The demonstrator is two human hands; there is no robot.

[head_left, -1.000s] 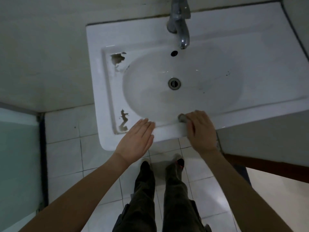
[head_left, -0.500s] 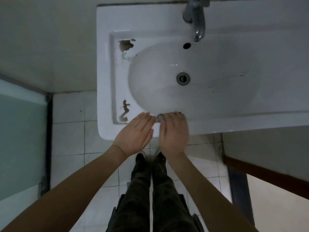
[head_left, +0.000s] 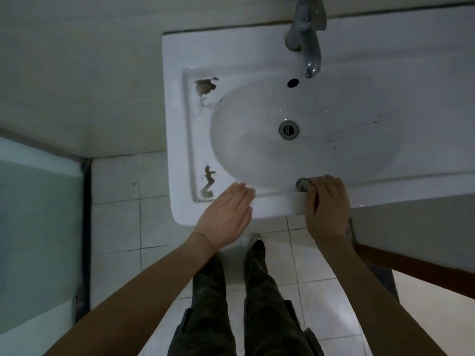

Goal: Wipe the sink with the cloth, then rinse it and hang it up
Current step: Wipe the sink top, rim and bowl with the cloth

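Observation:
A white sink [head_left: 180, 129] with an oval bowl fills the upper right, with a drain [head_left: 288, 130] at its middle and a metal tap [head_left: 307, 44] at the back. My right hand [head_left: 326, 206] presses on the sink's front rim, fingers curled over a small grey cloth [head_left: 302, 184], of which only a bunched end shows. My left hand [head_left: 226, 217] lies flat and open on the front rim, left of the right hand, holding nothing.
Chipped dark patches mark the sink's left ledge [head_left: 205, 87]. A white tiled floor [head_left: 115, 227] lies below, with my legs and shoes [head_left: 257, 246] under the sink. A glass panel [head_left: 33, 227] stands at the left and a wooden edge [head_left: 411, 265] at the right.
My right hand with the cloth slid left along the front rim towards my left hand, then back right. My left hand stayed flat on the rim.

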